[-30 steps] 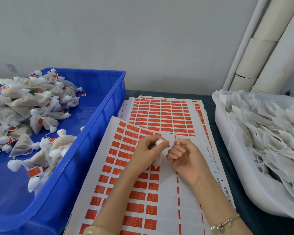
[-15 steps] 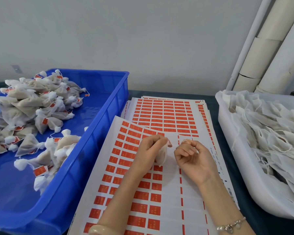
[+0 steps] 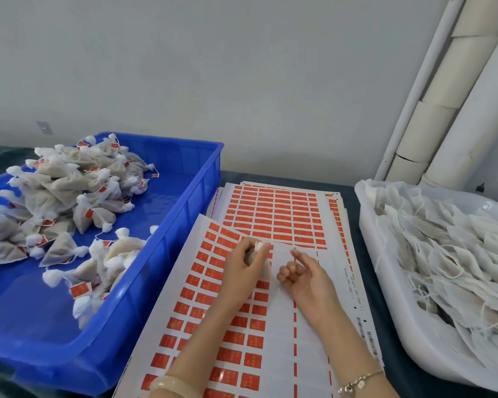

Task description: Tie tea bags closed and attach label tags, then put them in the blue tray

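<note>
Blue plastic tray (image 3: 181,208), left of the work area, on a dark table cover (image 3: 397,377): holds a heap of finished tea bags (image 3: 69,196), each gathered to a white tuft and carrying a red label tag.

Item in work: 1 tea bag (image 3: 260,246), gripped in the left hand (image 3: 243,268). The fingers curl round its body and the white gathered top pokes out above the thumb. It is held over the upper part of the front label sheet (image 3: 236,357), outside the tray.

Right hand (image 3: 306,280): just beside the left and not touching it, palm turned up, fingers curled inward, forefinger and thumb raised together. Whether they pinch a string or a tag cannot be told.

Front label sheet: rows of red labels on white backing, several columns on its right side stripped bare. Behind it lies a stack of full label sheets (image 3: 273,214).

Right of the sheets: white tub (image 3: 375,254), filled with untied tea bags (image 3: 457,254) trailing loose strings.

Pale bangle (image 3: 173,383) on the left wrist; chain bracelet (image 3: 357,382) on the right wrist.
</note>
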Demonstrator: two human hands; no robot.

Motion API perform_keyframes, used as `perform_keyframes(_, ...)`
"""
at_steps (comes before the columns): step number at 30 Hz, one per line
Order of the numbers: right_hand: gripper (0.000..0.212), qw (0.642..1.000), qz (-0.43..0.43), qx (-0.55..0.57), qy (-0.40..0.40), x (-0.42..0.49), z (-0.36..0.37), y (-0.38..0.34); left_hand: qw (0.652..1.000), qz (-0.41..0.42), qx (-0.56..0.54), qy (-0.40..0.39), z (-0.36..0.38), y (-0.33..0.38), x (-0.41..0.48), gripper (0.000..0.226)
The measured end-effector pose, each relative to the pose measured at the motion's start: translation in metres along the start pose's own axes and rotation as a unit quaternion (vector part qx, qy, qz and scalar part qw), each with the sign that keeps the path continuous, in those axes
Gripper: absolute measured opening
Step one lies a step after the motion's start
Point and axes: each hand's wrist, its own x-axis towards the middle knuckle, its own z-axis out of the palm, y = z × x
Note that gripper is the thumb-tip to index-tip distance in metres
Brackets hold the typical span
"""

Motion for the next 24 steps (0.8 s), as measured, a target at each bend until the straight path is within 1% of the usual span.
perform_keyframes(2,0.022,1.0,-0.012,-0.018,-0.001,0.0,0.001,0.0,0.999,-0.019,-0.001,0.036,-0.001,0.003,0.0,0.013)
perform_keyframes(3,0.022,0.999,-0.017,-0.034,0.0,-0.001,0.001,-0.001,0.999,-0.027,0.012,0.032,-0.001,0.005,0.0,0.014)
perform_keyframes(5,0.021,0.997,-0.031,-0.072,0.0,-0.007,0.004,-0.001,0.998,-0.033,0.055,-0.003,-0.002,0.01,-0.002,0.014)
perform_keyframes(7,0.019,0.991,-0.068,-0.118,0.001,-0.015,0.008,-0.003,0.994,-0.034,0.099,-0.033,-0.007,0.017,-0.008,0.019)
perform_keyframes(8,0.017,0.98,-0.102,-0.169,0.01,-0.022,0.01,-0.005,0.992,-0.035,0.111,-0.043,-0.011,0.021,-0.011,0.02)
perform_keyframes(10,0.017,0.94,-0.165,-0.299,0.027,-0.044,0.007,-0.007,0.99,-0.043,0.125,-0.057,-0.024,0.03,-0.022,0.019)
perform_keyframes(12,0.013,0.884,-0.188,-0.428,0.009,-0.077,0.001,-0.006,0.989,-0.054,0.122,-0.063,-0.043,0.041,-0.036,0.018)
perform_keyframes(13,0.011,0.851,-0.182,-0.492,-0.018,-0.091,-0.001,-0.003,0.991,-0.059,0.106,-0.064,-0.053,0.047,-0.043,0.017)
perform_keyframes(14,0.02,0.815,-0.167,-0.553,-0.049,-0.102,-0.004,0.001,0.992,-0.064,0.084,-0.063,-0.062,0.052,-0.051,0.017)
perform_keyframes(15,0.035,0.79,-0.124,-0.595,-0.08,-0.111,-0.006,0.007,0.994,-0.067,0.06,-0.062,-0.071,0.057,-0.058,0.018)
perform_keyframes(16,0.051,0.753,-0.057,-0.647,-0.105,-0.117,-0.011,0.013,0.995,-0.066,0.038,-0.061,-0.079,0.061,-0.065,0.02)
perform_keyframes(17,0.066,0.673,-0.001,-0.727,-0.133,-0.121,-0.014,0.017,0.996,-0.059,0.024,-0.061,-0.086,0.065,-0.071,0.023)
perform_keyframes(18,0.08,0.556,0.011,-0.812,-0.175,-0.126,-0.02,0.018,0.997,-0.049,0.017,-0.063,-0.091,0.068,-0.075,0.025)
perform_keyframes(19,0.086,0.462,-0.003,-0.862,-0.209,-0.131,-0.026,0.017,0.997,-0.043,0.017,-0.066,-0.094,0.071,-0.078,0.026)
perform_keyframes(20,0.086,0.415,-0.03,-0.879,-0.234,-0.138,-0.029,0.013,0.997,-0.041,0.018,-0.068,-0.095,0.072,-0.081,0.028)
perform_keyframes(21,0.083,0.408,-0.047,-0.88,-0.238,-0.143,-0.03,0.007,0.996,-0.041,0.018,-0.071,-0.095,0.073,-0.082,0.029)
perform_keyframes(23,0.079,0.43,-0.055,-0.874,-0.218,-0.14,-0.03,-0.002,0.996,-0.041,0.019,-0.08,-0.094,0.073,-0.082,0.028)
perform_keyframes(24,0.078,0.422,-0.063,-0.881,-0.207,-0.131,-0.03,-0.004,0.996,-0.039,0.017,-0.084,-0.093,0.071,-0.081,0.027)
